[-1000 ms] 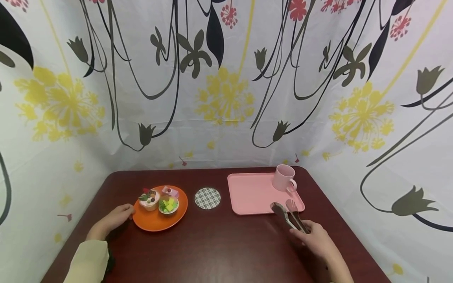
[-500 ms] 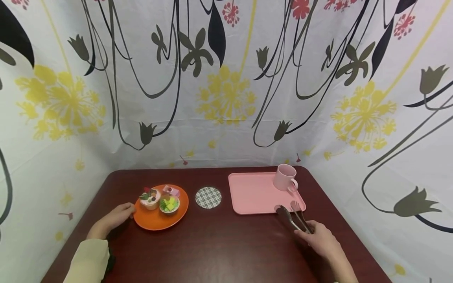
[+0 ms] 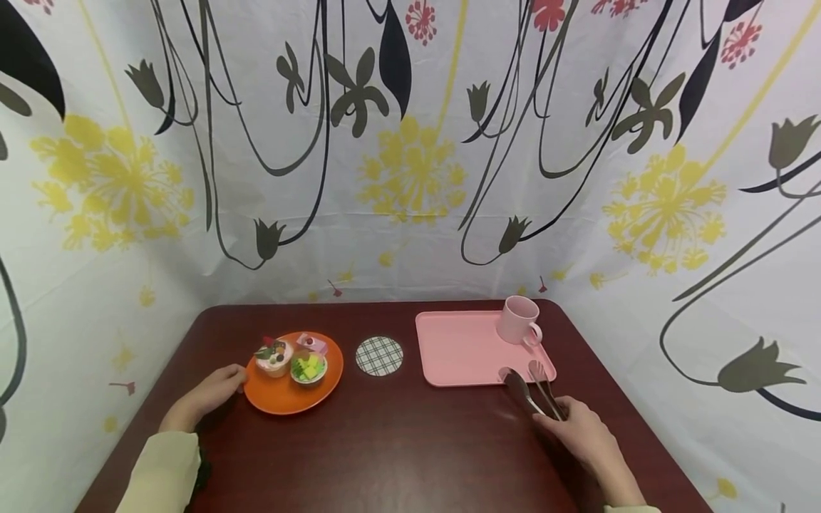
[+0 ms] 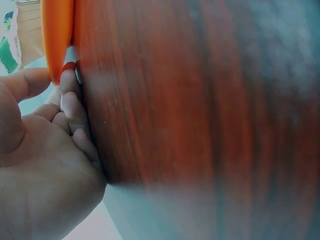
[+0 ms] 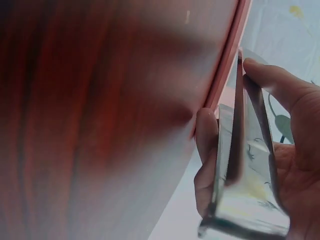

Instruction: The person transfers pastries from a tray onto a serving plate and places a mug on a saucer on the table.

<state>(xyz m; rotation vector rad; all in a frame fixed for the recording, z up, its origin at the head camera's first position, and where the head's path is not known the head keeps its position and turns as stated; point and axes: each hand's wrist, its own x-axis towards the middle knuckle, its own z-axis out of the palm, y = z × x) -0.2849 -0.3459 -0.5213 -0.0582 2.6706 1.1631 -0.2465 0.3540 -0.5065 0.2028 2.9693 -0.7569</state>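
On the left of the table lies an orange plate (image 3: 276, 402) bearing a fruit-topped cupcake (image 3: 274, 358), a cup with yellow and green pieces (image 3: 308, 369) and a pink cake slice (image 3: 312, 344). My left hand (image 3: 214, 392) pinches the plate's rim between thumb and fingers, as the left wrist view shows at the orange edge (image 4: 56, 40). On the other side my right hand (image 3: 580, 431) holds metal tongs (image 3: 529, 395), their tips apart over the near edge of a pink tray (image 3: 455, 349). Nothing is between the tips. In the right wrist view the tongs (image 5: 250, 200) lie across the palm.
A pink mug (image 3: 517, 320) stands at the tray's back right corner. Between plate and tray lies a round checked coaster (image 3: 379, 356). Flower-patterned fabric (image 3: 410, 271) surrounds the far and side edges of the dark wooden table (image 3: 385, 449).
My right hand and the tongs have shifted slightly to the right. The head view has tilted a little. The left hand keeps its hold on the plate.
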